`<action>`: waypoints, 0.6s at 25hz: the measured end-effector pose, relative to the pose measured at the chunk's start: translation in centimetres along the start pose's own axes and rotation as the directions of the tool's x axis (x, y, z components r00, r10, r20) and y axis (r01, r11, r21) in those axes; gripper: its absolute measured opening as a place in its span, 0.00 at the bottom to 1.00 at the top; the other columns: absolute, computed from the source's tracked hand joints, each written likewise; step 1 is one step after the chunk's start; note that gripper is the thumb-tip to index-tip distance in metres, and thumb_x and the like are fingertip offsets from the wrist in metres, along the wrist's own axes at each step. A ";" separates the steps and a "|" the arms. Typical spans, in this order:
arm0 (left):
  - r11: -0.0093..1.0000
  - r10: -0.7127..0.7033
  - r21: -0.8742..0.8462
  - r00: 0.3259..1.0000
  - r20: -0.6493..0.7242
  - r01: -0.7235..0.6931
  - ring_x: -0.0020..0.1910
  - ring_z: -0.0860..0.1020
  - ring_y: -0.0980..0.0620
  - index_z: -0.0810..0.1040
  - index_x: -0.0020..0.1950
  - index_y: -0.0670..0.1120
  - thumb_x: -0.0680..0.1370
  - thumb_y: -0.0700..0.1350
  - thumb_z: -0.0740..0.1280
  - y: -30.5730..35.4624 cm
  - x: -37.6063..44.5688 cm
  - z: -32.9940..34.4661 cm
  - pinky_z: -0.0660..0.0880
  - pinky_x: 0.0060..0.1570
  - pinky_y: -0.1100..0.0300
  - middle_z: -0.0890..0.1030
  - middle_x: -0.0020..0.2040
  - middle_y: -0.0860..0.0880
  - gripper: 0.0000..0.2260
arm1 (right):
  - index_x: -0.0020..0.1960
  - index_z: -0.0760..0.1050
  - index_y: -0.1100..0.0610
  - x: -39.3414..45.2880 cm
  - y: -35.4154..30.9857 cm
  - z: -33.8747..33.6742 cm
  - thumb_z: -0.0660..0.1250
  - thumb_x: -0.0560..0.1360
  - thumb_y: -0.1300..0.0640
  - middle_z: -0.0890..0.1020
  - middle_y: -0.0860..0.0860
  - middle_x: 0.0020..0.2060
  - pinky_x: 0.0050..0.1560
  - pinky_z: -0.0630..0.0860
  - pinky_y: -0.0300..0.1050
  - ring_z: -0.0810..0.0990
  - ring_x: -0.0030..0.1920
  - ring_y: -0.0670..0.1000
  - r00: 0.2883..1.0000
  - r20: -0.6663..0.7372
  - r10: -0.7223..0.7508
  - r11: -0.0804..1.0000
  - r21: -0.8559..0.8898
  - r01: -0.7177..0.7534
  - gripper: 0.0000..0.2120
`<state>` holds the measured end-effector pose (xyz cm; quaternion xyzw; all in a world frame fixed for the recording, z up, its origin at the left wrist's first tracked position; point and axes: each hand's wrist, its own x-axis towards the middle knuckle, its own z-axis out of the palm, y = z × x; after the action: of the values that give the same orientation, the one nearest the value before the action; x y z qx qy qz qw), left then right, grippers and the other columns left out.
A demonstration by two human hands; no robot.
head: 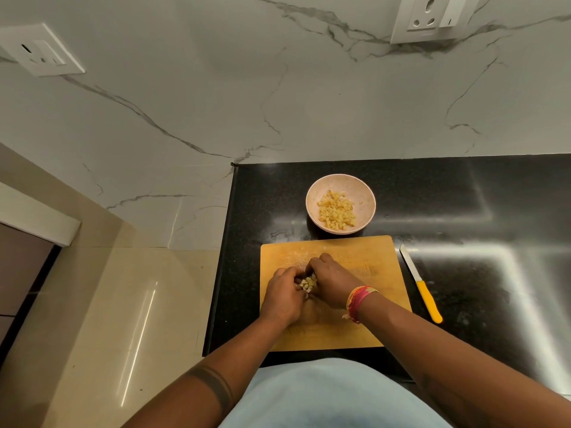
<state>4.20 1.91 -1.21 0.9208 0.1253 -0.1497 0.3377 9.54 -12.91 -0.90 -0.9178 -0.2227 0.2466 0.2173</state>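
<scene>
A wooden cutting board (pixel 370 257) lies on the black counter. Over its left half my left hand (pixel 282 296) and my right hand (pixel 332 281) are cupped together, fingers curled round a small heap of pale yellow diced pieces (pixel 309 284) between them. Behind the board stands a pale pink bowl (pixel 358 186) that holds more of the same diced pieces (pixel 336 211). A knife with a yellow handle (pixel 421 284) lies on the counter just right of the board, blade pointing away from me.
The black counter (pixel 479 211) stretches to the right and ends at a left edge near the board. A marble wall with two white sockets (pixel 43 50) (pixel 432 17) rises behind. Tiled floor lies to the left.
</scene>
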 end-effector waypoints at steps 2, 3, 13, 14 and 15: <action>0.999 -0.003 -0.042 1.000 0.019 0.004 0.58 0.76 0.56 0.75 0.70 0.52 0.78 0.44 0.73 0.0 -0.2 -0.4 0.77 0.61 0.58 0.74 0.64 0.53 0.21 | 0.68 0.71 0.55 -0.4 0.4 -0.3 0.75 0.75 0.57 0.71 0.55 0.62 0.54 0.79 0.48 0.79 0.50 0.55 1.000 -0.004 -0.006 1.000 -0.002 0.006 0.24; 0.999 0.000 -0.052 0.999 0.036 0.002 0.57 0.77 0.57 0.73 0.72 0.53 0.78 0.44 0.73 -0.3 -0.3 -0.6 0.78 0.61 0.59 0.72 0.64 0.54 0.23 | 0.70 0.70 0.55 -0.6 0.7 -0.4 0.75 0.75 0.58 0.70 0.55 0.62 0.54 0.80 0.48 0.79 0.50 0.55 1.000 -0.004 -0.005 1.000 -0.003 0.005 0.26; 0.985 0.076 0.152 0.997 0.006 -0.076 0.59 0.75 0.53 0.75 0.68 0.51 0.81 0.45 0.68 0.2 -0.7 -0.5 0.76 0.61 0.55 0.75 0.63 0.52 0.15 | 0.65 0.73 0.57 -0.2 -0.1 0.0 0.70 0.78 0.59 0.72 0.56 0.60 0.51 0.79 0.49 0.77 0.48 0.55 0.999 -0.023 -0.024 0.997 -0.079 0.022 0.17; 0.988 0.068 0.141 0.998 -0.018 -0.065 0.59 0.75 0.53 0.76 0.68 0.50 0.81 0.44 0.67 0.5 -0.6 -0.2 0.76 0.61 0.55 0.76 0.63 0.51 0.14 | 0.65 0.73 0.56 -0.2 -0.3 0.1 0.70 0.78 0.59 0.73 0.56 0.59 0.51 0.79 0.49 0.78 0.49 0.55 1.000 -0.027 -0.004 0.998 -0.059 0.002 0.16; 0.991 0.055 0.126 0.998 -0.031 -0.050 0.59 0.75 0.52 0.77 0.67 0.50 0.81 0.43 0.67 0.9 -0.6 0.1 0.76 0.61 0.55 0.76 0.63 0.50 0.14 | 0.64 0.74 0.56 -0.2 -0.3 0.3 0.70 0.77 0.60 0.74 0.56 0.59 0.52 0.78 0.48 0.78 0.50 0.55 0.999 -0.034 0.022 0.999 -0.032 -0.023 0.16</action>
<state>3.90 1.15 -0.52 0.9456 0.0970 -0.1327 0.2809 9.12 -12.68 -0.92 -0.9277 -0.2126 0.2300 0.2034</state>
